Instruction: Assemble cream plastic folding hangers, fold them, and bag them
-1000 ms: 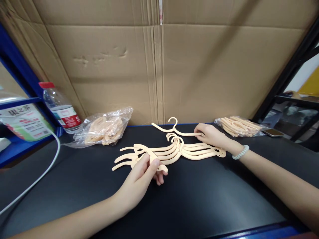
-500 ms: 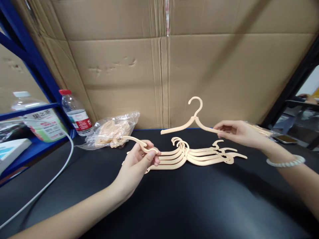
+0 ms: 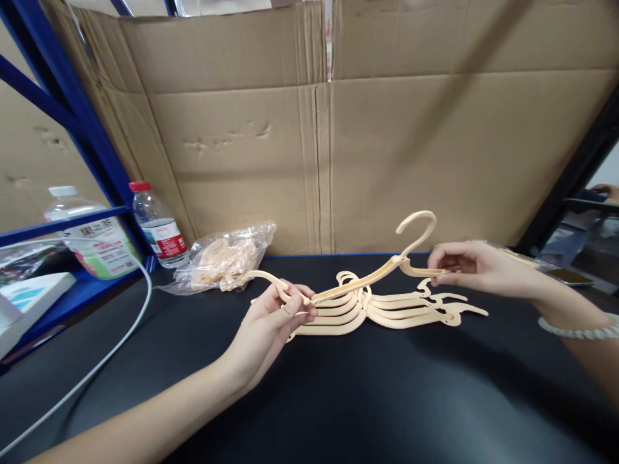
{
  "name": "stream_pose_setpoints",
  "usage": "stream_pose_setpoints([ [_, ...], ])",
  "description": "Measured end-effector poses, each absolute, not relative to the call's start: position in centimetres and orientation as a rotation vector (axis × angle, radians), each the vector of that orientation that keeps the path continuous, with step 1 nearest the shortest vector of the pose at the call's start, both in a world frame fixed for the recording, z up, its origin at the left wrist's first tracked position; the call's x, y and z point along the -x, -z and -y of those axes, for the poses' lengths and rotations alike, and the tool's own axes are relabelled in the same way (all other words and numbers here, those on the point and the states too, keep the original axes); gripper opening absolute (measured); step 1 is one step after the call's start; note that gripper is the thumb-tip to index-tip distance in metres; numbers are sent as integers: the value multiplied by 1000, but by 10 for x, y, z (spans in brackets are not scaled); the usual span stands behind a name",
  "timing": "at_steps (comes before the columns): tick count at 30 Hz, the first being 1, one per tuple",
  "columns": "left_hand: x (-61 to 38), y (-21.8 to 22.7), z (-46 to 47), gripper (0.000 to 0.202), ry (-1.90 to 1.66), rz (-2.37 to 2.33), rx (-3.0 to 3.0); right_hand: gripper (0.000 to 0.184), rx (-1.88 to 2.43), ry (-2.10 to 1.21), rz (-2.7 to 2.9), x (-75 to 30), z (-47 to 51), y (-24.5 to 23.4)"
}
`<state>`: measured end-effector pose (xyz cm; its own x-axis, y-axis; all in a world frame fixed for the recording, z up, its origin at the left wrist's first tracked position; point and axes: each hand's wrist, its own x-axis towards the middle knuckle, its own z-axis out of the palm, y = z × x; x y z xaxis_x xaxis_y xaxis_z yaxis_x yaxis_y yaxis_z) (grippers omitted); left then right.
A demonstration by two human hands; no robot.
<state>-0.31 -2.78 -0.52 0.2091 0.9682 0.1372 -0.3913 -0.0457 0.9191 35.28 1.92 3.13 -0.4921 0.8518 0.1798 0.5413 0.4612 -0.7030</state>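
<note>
My right hand (image 3: 471, 265) pinches the right arm of a beige plastic hanger (image 3: 387, 267) and holds it tilted above the table, hook up. My left hand (image 3: 273, 319) is closed on a small curved beige end piece (image 3: 271, 280), whose tip meets the left end of that hanger. Beneath them a stack of several finished hangers (image 3: 387, 308) lies flat on the black table (image 3: 338, 399).
A clear bag of beige pieces (image 3: 227, 261) lies at the back left, beside a water bottle (image 3: 157, 225). Another bag of parts sits behind my right hand. A cardboard wall (image 3: 338, 142) stands at the back, blue shelving (image 3: 58, 219) to the left, with a white cable (image 3: 97, 367).
My right hand lifted a hanger off the table, then lowered and tilted it. My left hand picked up the end piece, and the hanger's left end now meets it.
</note>
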Motion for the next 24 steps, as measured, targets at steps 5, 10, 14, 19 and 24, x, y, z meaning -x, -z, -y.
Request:
stream_pose_setpoints([
  [5,2,5,31,14,-1234,-668,-1070,38,1170,-782,2200,-349,-17,-34],
  [10,3,7,30,12,-1189,-654,-1078,40,1163,-760,2204,-345,-15,-37],
  [14,2,7,31,13,-1175,-642,-1088,37,1167,-706,2239,-345,-14,-36],
  [19,2,8,32,14,-1176,-679,-1076,38,1184,-582,2259,-342,-13,-36],
  [24,2,10,34,19,-1219,-749,-1037,38,1169,-501,2251,-336,-12,-35],
])
